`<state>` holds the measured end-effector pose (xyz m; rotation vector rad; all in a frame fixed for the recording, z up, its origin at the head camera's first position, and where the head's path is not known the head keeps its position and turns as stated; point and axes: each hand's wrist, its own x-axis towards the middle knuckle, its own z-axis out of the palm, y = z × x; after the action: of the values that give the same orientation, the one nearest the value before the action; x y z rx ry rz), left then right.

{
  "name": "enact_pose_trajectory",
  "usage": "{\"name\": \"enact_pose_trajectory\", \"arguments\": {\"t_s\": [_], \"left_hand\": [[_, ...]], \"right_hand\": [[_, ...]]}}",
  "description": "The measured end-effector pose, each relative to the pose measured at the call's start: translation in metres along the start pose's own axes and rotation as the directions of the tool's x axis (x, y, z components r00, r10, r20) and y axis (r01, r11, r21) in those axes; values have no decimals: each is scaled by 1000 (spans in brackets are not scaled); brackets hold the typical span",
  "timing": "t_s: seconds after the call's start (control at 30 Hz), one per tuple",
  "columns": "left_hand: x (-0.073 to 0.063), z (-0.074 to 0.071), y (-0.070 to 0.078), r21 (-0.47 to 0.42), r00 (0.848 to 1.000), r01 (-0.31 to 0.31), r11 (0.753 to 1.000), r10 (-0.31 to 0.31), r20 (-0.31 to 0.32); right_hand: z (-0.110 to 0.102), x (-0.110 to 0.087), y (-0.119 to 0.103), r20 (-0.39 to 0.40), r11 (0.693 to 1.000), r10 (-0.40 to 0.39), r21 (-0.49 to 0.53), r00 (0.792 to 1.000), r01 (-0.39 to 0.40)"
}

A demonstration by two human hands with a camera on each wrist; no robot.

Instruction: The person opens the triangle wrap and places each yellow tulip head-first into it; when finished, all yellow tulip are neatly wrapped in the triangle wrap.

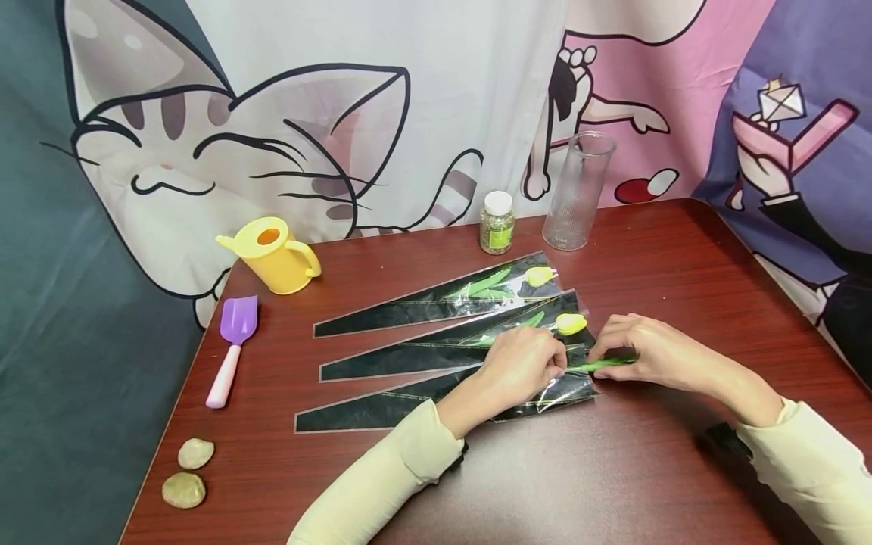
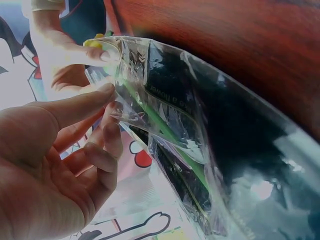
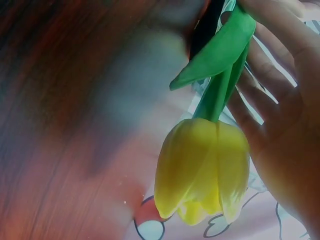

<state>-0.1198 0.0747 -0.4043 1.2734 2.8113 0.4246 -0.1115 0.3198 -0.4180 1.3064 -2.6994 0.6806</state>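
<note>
In the head view my left hand (image 1: 519, 367) pinches the open end of the nearest flower sleeve (image 1: 347, 412), black with a clear front. My right hand (image 1: 657, 354) holds an artificial tulip by its green leaves and stem at the sleeve's mouth. The tulip's yellow bloom (image 3: 202, 170) hangs beside my palm in the right wrist view. Seen from the left wrist, the green stem (image 2: 160, 122) lies inside the clear film. Two more sleeves lie behind, each with a yellow tulip: the middle bloom (image 1: 571, 324) and the far bloom (image 1: 540, 276).
At the back stand a jar of green granules (image 1: 497, 227) and a tall clear vase (image 1: 579, 197). On the left are a yellow watering can (image 1: 279, 261), a purple toy shovel (image 1: 238, 322) and two stones (image 1: 184, 490). A printed curtain (image 1: 443, 98) hangs behind the table.
</note>
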Motion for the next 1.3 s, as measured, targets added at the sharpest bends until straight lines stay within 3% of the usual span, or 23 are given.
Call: {"name": "enact_pose_trajectory", "arguments": {"t_s": [0.33,0.67,0.83,1.07,1.3], "left_hand": [[-1,2,-1,-1,1000,-5,1000,5,-4],[-3,2,-3,-7,1000,3,1000,-4,-16],[-3,2,-3,-11,1000,3,1000,-3,-16],[-3,2,-2,-7,1000,1,1000,-2,-19],[-3,0,-1,-3,1000,6,1000,-6,-8]], "right_hand": [[-13,-9,1,-36,998,57,-7,998,-58],[-43,-43,15,-97,991,126,-40,987,-130],[-41,-52,25,-103,995,84,-54,991,-89],[-36,-47,33,-89,992,-20,-128,996,9],[-27,-42,34,-72,991,-24,-134,997,14]]}}
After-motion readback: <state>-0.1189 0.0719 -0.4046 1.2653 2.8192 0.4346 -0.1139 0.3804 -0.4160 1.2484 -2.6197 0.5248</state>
